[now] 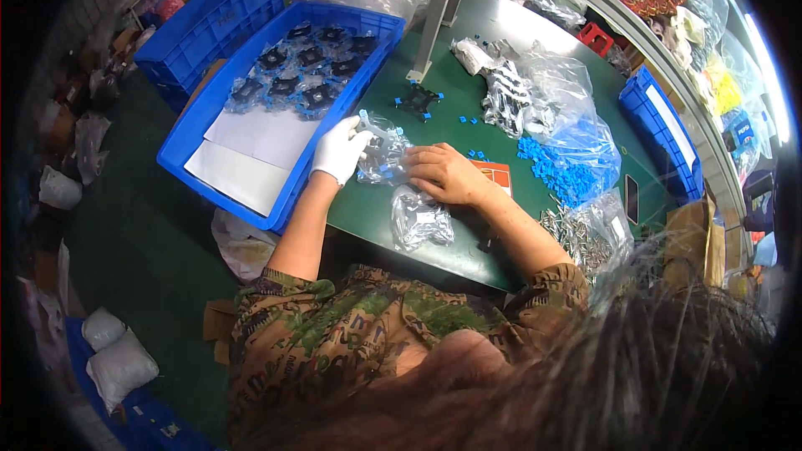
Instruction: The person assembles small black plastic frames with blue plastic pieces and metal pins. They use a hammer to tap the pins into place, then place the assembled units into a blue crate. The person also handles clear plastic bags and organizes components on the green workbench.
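Clear plastic bag (380, 154) of blue-and-black parts, pinched between both hands on the green worktop (376, 209). White-gloved left hand (338, 150) gripping its left end, bare right hand (443, 174) clasping its right end. Long axis crosswise, equally near both.

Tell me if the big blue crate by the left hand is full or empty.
Partly filled. The crate holds bagged black-and-blue parts at its far end, and white sheets cover its near end.

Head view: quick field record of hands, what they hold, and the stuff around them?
left hand: white glove, grips clear bag
right hand: bare, on the same bag
bag contents: black and blue parts
table: green
near hands: second filled bag, loose blue pieces
left of table: blue crate with bagged parts and white sheets
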### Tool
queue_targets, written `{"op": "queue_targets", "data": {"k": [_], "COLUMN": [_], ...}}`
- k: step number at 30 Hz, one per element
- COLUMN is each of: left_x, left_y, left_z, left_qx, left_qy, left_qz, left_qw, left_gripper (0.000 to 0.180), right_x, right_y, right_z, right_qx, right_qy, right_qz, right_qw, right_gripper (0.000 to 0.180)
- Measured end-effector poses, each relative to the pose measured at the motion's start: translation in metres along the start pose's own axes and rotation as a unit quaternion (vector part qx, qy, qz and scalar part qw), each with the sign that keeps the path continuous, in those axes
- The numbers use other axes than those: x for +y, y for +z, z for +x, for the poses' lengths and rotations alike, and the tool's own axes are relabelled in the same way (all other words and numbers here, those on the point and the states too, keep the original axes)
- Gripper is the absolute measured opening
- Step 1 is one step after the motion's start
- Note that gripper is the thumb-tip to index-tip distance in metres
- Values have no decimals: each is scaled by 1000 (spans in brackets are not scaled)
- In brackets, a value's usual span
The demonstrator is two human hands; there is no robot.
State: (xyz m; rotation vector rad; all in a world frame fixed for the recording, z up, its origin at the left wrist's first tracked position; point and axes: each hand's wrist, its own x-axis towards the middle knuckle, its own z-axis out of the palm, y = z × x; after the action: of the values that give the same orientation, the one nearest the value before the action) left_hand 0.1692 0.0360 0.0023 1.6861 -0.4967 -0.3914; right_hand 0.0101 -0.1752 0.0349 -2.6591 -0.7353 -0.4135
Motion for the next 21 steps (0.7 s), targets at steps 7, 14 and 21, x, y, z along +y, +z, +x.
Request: {"op": "queue_targets", "data": {"k": [7, 14, 21], "left_x": [-14, -29, 10], "left_y": [-1, -12, -4], "left_z": [3, 9, -12], "left_qx": [31, -17, 15], "left_qy": [21, 21, 33], "left_qz": [-5, 20, 273], "left_qw": [999, 999, 961], "left_gripper": [53, 52, 47], "right_x": [0, 1, 5], "right_y": [-1, -1, 1], "right_z": [2, 1, 0], "right_qx": [-2, -14, -15], "right_qy": [-3, -3, -4], "right_qz": [8, 5, 12], "right_qw": [1000, 1000, 1000], "right_gripper": [20, 20, 21]}}
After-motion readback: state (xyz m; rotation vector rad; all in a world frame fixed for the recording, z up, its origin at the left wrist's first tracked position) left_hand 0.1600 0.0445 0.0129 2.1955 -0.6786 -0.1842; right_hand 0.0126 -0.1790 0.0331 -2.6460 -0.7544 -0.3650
